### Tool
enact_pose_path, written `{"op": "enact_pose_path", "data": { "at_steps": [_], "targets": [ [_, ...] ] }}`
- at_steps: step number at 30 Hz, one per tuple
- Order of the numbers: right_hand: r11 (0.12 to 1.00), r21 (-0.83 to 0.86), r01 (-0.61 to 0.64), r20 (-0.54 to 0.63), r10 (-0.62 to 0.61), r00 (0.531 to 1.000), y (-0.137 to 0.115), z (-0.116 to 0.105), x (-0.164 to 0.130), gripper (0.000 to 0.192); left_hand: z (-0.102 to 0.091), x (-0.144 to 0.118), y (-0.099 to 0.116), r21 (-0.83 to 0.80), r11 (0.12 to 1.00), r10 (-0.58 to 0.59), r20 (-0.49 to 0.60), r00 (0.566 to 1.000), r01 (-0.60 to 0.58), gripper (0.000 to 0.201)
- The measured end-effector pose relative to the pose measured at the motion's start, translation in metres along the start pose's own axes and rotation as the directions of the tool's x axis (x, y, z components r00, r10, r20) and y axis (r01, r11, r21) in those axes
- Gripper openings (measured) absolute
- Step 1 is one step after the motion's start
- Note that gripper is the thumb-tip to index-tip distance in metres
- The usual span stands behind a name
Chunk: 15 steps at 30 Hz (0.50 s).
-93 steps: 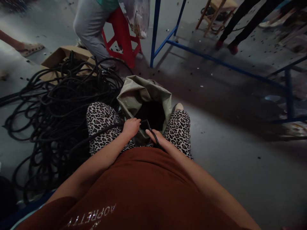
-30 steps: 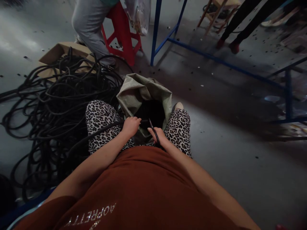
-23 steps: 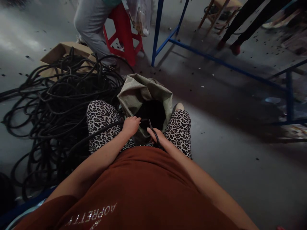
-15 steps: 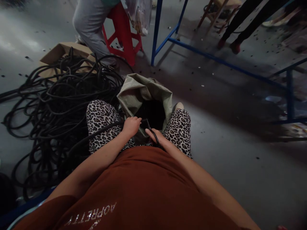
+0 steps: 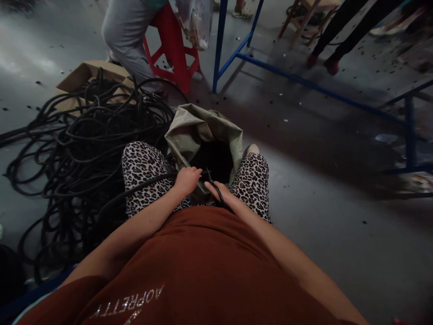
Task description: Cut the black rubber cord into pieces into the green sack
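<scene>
Just below the middle of the frame, the left hand (image 5: 187, 181) is curled round a long black rubbery tube (image 5: 149, 182) close to its end, while the right hand (image 5: 223, 193) holds a slim dark cutting tool with a curved handle (image 5: 214, 185), its thin tip pointing up near that end. The light is poor there, so it is only probably a pair of scissors, and whether the tip touches the tube is unclear. Both hands sit over the near side of a grey-green plastic-looking sack (image 5: 184, 135), which gapes between two leopard-print trouser legs (image 5: 144, 164), its inside too dark to read. From the left hand the tube runs leftward over the thigh to a tangled heap of black tubing (image 5: 91, 149) at the left of the frame, which spills from and around a brown cardboard box (image 5: 75, 77) at the upper left. Judging by its smooth loops, the tube should be light over a short length, bendy yet springy, tough and not very slippery, though the heap may drag on it. The best hold is just back from the end, as the left hand has it.
</scene>
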State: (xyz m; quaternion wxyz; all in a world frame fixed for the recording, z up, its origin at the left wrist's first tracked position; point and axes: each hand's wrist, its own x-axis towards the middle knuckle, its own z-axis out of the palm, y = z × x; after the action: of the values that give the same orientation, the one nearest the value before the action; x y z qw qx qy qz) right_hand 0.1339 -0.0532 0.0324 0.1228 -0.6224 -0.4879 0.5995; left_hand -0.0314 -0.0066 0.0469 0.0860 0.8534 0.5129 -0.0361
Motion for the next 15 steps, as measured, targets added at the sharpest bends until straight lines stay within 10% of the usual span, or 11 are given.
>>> {"op": "enact_pose_path", "data": {
  "at_steps": [15],
  "targets": [
    [0.998,0.061,-0.020,-0.072,0.024,0.997,-0.0024,-0.0002,-0.0004,0.034,-0.0018,-0.0003,-0.0008,-0.012,0.999,0.030,0.001,1.000,-0.030,0.031]
  ]
}}
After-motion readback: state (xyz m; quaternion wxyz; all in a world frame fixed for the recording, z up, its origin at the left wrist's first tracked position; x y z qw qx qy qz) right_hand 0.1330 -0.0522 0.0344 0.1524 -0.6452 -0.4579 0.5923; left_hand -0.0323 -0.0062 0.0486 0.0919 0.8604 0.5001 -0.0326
